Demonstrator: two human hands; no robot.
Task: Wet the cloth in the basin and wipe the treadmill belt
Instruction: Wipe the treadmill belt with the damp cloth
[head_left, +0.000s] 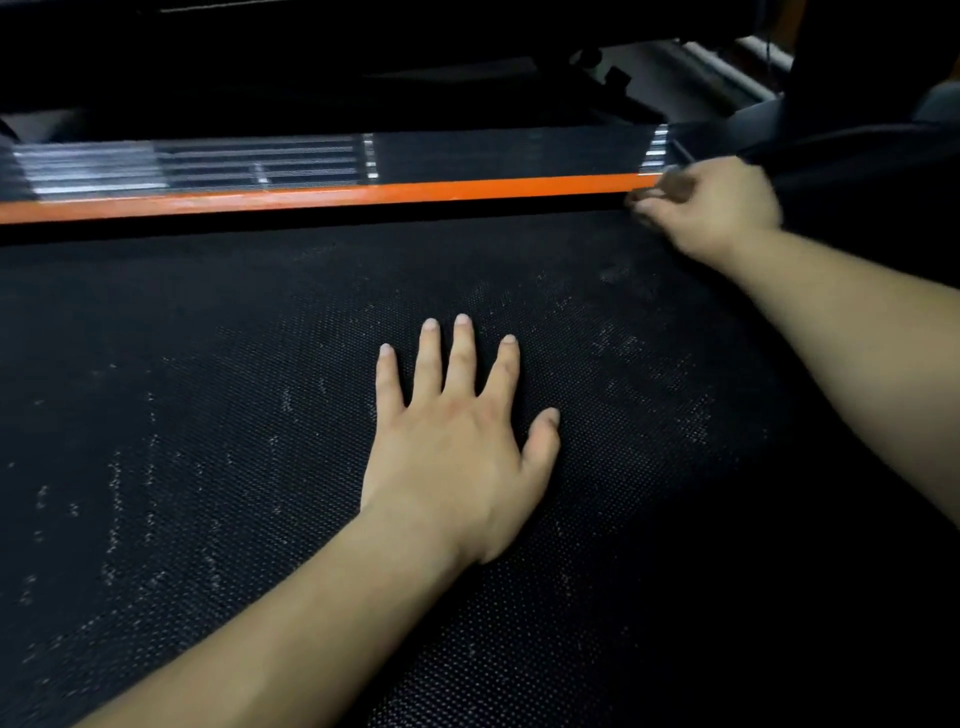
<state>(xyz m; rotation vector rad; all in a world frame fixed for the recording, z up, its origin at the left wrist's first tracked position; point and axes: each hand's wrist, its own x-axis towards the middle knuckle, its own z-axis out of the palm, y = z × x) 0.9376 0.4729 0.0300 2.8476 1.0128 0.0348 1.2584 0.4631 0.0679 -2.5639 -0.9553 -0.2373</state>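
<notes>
The treadmill belt (260, 415) filled most of the view, a black, finely dotted mat marked with pale streaks and specks of dust. Along its far edge ran an orange side rail (332, 196), and beyond that rail a ribbed, dark foot strip (249, 163) with glints of light was seen.

The left hand (457, 447) was laid flat, palm down, on the belt near its middle, with its fingers (460, 353) spread wide and nothing held between them.

The right hand (711, 208) was stretched to the far edge of the belt, at the right end of the orange rail. It was blurred; its fingers (649, 200) were curled down toward the belt edge, and something small and dark appeared to be pinched there, though whether this was the cloth could not be told. Dark fabric or housing (857, 166) lay just behind that hand.

No cloth could be clearly made out on the belt, and the basin was not shown
</notes>
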